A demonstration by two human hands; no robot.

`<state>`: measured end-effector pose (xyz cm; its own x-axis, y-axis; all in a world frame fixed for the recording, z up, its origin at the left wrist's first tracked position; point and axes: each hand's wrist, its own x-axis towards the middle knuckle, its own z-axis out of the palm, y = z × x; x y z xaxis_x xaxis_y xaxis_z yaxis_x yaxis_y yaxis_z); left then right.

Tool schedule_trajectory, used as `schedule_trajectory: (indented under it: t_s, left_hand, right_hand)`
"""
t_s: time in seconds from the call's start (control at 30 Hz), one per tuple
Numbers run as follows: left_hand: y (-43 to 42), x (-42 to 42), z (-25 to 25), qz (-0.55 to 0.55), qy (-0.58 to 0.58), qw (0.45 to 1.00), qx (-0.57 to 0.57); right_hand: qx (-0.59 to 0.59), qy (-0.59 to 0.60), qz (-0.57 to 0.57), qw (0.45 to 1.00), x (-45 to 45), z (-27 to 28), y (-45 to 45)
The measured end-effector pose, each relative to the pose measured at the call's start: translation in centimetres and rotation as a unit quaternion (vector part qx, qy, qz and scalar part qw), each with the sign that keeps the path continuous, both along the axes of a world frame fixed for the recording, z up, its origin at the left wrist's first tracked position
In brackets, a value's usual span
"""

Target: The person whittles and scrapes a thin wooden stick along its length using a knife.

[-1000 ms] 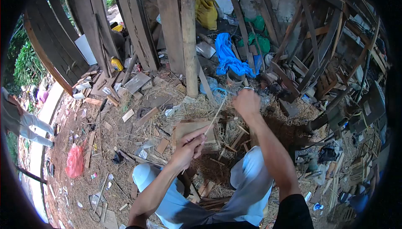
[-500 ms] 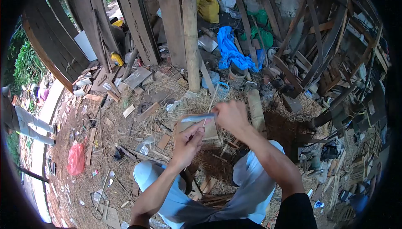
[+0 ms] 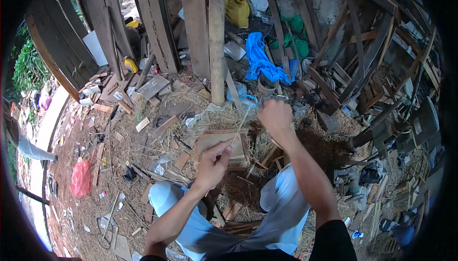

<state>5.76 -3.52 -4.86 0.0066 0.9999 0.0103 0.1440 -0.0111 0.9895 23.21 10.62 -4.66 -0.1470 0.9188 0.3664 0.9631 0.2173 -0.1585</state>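
A thin pale strip (image 3: 242,125) slants up from my left hand (image 3: 213,165), whose thumb and fingers pinch its lower part. My right hand (image 3: 275,117) is closed near the strip's upper end; the blade seen in it earlier is hardly visible now, hidden by the fingers or blurred. Beneath the strip, between my hands and in front of my knees, lies a square wooden block (image 3: 222,145) on the littered ground.
A bamboo post (image 3: 217,46) rises ahead. Beyond it lie a blue cloth (image 3: 260,60) and a yellow bag (image 3: 236,9). Wood scraps and straw cover the ground. A red plastic bag (image 3: 81,177) sits at left, near another person's leg (image 3: 34,150). Planks lean at right.
My right hand came down along the strip with a blade, then moved back up and away to the right. My left hand stays on the strip. At far left the other person's legs have shifted.
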Motion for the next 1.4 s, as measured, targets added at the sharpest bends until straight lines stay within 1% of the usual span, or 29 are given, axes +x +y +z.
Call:
schedule_trajectory:
  t_s: [0.03,0.1,0.17,0.23,0.3,0.33,0.4,0.43,0.5,0.53,0.6,0.63,0.73,0.8,0.83,0.87,0.9,0.93,0.97,1.0,1.03,1.07,1.1,1.13,1.2,1.23,1.3,1.37,1.4]
  left_hand:
    - [-0.2,0.0,-0.2,-0.005,0.009,1.0,-0.001]
    - [-0.1,0.1,-0.4,-0.028,-0.011,0.998,0.053]
    - [-0.2,0.2,0.6,-0.003,-0.021,0.999,0.041]
    - [0.0,0.3,1.0,0.03,-0.036,0.999,0.024]
    - [0.2,0.3,0.9,0.037,-0.068,0.997,-0.029]
    - [0.3,0.4,0.5,0.041,-0.069,0.996,-0.03]
    - [0.6,0.6,-0.4,0.04,-0.101,0.994,-0.03]
    - [0.5,0.7,-0.5,0.04,-0.099,0.994,-0.033]
    - [0.2,0.7,-0.2,0.041,-0.108,0.992,-0.042]
    - [0.2,0.7,-0.2,0.039,-0.108,0.992,-0.045]
    - [0.4,0.8,-0.2,0.023,-0.155,0.987,-0.025]
    - [0.5,0.8,-0.1,0.02,-0.157,0.987,-0.026]
    - [0.3,0.7,0.6,0.007,-0.161,0.985,-0.059]
    - [-0.2,0.6,1.2,-0.002,-0.112,0.991,-0.078]
    - [-0.5,0.6,1.1,-0.002,-0.111,0.991,-0.076]
    - [-0.8,0.7,0.8,-0.026,-0.108,0.993,-0.049]
    - [-0.9,0.6,0.7,-0.051,-0.105,0.993,-0.021]
    - [-1.0,0.5,1.2,-0.043,-0.135,0.988,-0.066]
    - [-0.7,0.3,1.2,-0.043,-0.135,0.988,-0.062]
    - [-0.3,0.1,1.0,-0.022,-0.175,0.981,-0.077]
    - [-0.1,0.0,0.9,0.002,-0.216,0.972,-0.094]
    - [0.1,-0.1,1.0,0.006,-0.219,0.971,-0.095]
    - [0.3,-0.1,1.2,0.002,-0.254,0.961,-0.112]
    - [0.4,-0.2,1.3,-0.004,-0.286,0.95,-0.127]
    - [0.3,0.8,1.4,0.01,-0.285,0.947,-0.148]
    - [0.1,1.2,1.4,0.022,-0.284,0.944,-0.168]
    - [-0.3,1.1,1.0,0.015,-0.282,0.945,-0.163]
    - [-0.5,0.3,0.4,-0.06,-0.246,0.957,-0.141]
    - [-0.6,0.3,0.5,-0.062,-0.245,0.957,-0.141]
  right_hand:
    - [0.003,0.003,-0.017,1.0,1.2,-0.2,0.7]
    - [0.01,0.003,-0.032,0.999,1.9,0.0,0.9]
    - [-0.038,0.19,-0.043,0.98,1.9,0.3,-0.1]
    - [-0.055,0.18,-0.029,0.982,1.3,1.2,-1.2]
    - [-0.051,0.158,0.109,0.98,0.3,1.5,-2.5]
    - [-0.053,0.156,0.113,0.98,-0.6,1.2,-3.2]
    - [-0.08,0.006,0.183,0.98,-2.3,0.4,-4.5]
    - [-0.082,0.008,0.182,0.98,-2.7,0.0,-4.5]
    - [-0.045,0.015,0.141,0.989,-3.2,-0.5,-4.2]
    - [-0.04,0.053,0.128,0.99,-2.7,-0.1,-3.6]
    - [-0.047,0.058,0.122,0.99,-2.5,0.0,-3.2]
    - [-0.052,0.064,0.12,0.989,-2.3,0.0,-3.1]
    - [-0.044,0.024,0.077,0.996,-1.8,-0.2,-2.0]
    - [-0.039,0.012,0.052,0.998,-0.7,0.1,-0.4]
    - [-0.033,0.007,0.015,0.999,0.7,0.5,0.5]
    - [-0.026,0.003,-0.023,0.999,1.7,0.6,1.1]
    - [-0.023,0.005,-0.023,0.999,2.1,0.4,1.3]
    - [-0.016,0.059,-0.047,0.997,2.5,0.0,1.2]
    - [-0.009,0.111,-0.068,0.991,2.6,0.0,0.9]
    - [-0.03,0.18,-0.052,0.982,2.5,-0.1,0.5]
    - [-0.03,0.178,-0.05,0.982,2.4,-0.1,0.0]
    - [-0.035,0.19,0.013,0.981,1.5,1.5,-1.5]
    - [-0.041,0.202,0.076,0.976,0.6,2.2,-2.5]
    - [-0.043,0.201,0.079,0.975,-0.4,1.5,-3.1]
    - [-0.046,0.079,0.171,0.981,-1.9,0.2,-4.0]
    - [-0.047,0.082,0.167,0.981,-2.2,0.2,-4.0]
    - [-0.015,0.065,0.107,0.992,-2.5,0.6,-3.4]
    - [-0.021,0.084,0.079,0.993,-1.4,0.5,-2.1]
    - [0.009,0.072,0.09,0.993,-0.8,0.6,-1.8]
